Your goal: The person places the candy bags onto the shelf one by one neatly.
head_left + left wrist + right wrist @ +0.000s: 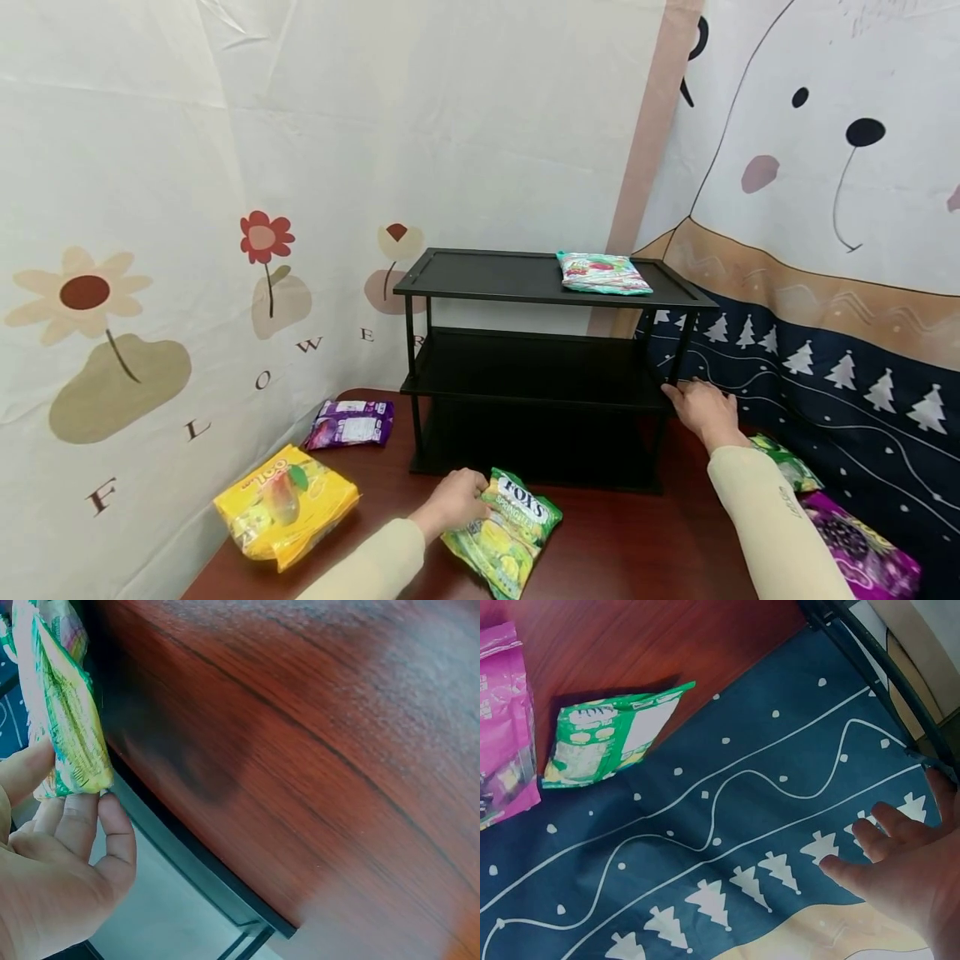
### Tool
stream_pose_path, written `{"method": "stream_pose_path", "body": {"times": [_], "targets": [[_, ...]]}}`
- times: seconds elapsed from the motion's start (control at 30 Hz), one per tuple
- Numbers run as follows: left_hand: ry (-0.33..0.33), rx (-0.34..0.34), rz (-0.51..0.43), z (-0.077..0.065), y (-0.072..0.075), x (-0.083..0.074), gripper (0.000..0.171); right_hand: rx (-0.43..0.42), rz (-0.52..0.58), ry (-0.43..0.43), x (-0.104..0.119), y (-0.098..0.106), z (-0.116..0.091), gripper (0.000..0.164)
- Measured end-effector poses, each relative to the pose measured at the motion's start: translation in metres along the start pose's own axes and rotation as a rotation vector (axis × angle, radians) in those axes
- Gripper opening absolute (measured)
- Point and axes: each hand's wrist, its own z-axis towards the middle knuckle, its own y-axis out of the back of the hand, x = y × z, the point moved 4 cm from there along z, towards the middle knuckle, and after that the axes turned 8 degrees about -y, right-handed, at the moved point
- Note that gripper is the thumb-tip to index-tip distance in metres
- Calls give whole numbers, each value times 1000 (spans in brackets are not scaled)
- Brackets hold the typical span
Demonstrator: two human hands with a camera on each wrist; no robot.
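Note:
My left hand [456, 502] pinches the upper left edge of a green and yellow Fox's candy bag [517, 521] in front of the rack. In the left wrist view the thumb lies on one side of the candy bag [71, 712] and the fingers [79, 825] on the other. At the right, my right hand [705, 410] touches the black three-tier rack [525, 400] by its front right post at the middle shelf. Its fingers [889, 832] are spread loosely beside the rack's frame [907, 697] in the right wrist view.
A teal and pink candy bag [603, 273] lies on the top shelf. To the left are a yellow bag with a mango picture [288, 504] and a purple packet [351, 423]. A green bag [787, 462] and a purple bag [855, 546] lie at right by the printed cloth [825, 400].

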Motion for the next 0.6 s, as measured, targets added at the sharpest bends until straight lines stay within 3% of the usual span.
{"method": "stream_pose_path", "body": {"times": [0.33,0.6], "targets": [[-71,-9,-112,-3,10,-13,17,3,22,-27,1,-1,-3,57],[-101,-20,-256,1,12,-15,18,1,27,-34,1,-2,-1,59]]}}
